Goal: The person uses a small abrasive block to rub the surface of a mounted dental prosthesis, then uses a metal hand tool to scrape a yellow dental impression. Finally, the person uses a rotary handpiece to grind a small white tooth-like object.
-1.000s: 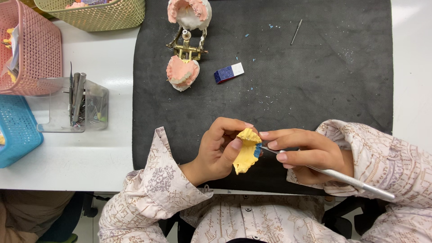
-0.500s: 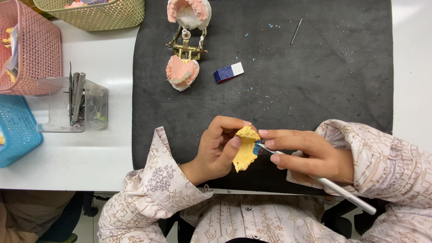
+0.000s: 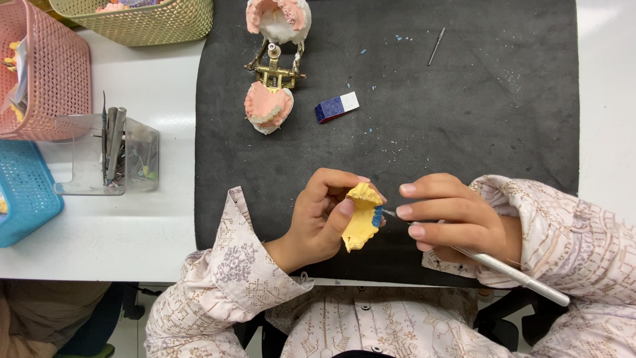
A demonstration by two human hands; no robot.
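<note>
Bench (image 3: 132,219): white top, carrying everything in the head view; its near edge runs along the bottom, just above the person's patterned shirt.
Mat (image 3: 464,132): dark rectangular sheet laid on the bench, filling the centre and right, speckled with small blue and white crumbs.
Baskets: a pink basket (image 3: 46,73) at 9 o'clock of the mat's top edge, a blue basket (image 3: 23,192) just below it at the left border, a yellow-green basket (image 3: 152,23) at 11 o'clock, cut off by the top edge.
Clear box (image 3: 132,159): transparent holder on the bench between the blue basket and the mat, with several slim metal instruments lying in it.
Articulator (image 3: 275,66): brass-coloured hinge frame at 12 o'clock on the mat, holding two pink-and-white jaw models, one above and one below.
Left hand (image 3: 324,219): fingers curled closed around the yellow dental cast, thumb pressed on its face.
Right hand (image 3: 457,215): fingers pinched tight on the metal tool in a pen grip, at 3 o'clock of the cast.
Yellow dental cast (image 3: 361,222): held up over the mat's near edge, a blue patch on its right side.
Metal tool (image 3: 510,273): silver handle trailing toward 4 o'clock, its fine tip touching the blue patch.
Block (image 3: 336,107): small blue-and-white piece lying at 4 o'clock of the articulator.
Thin pin (image 3: 436,46): lying alone at 1 o'clock on the mat.
</note>
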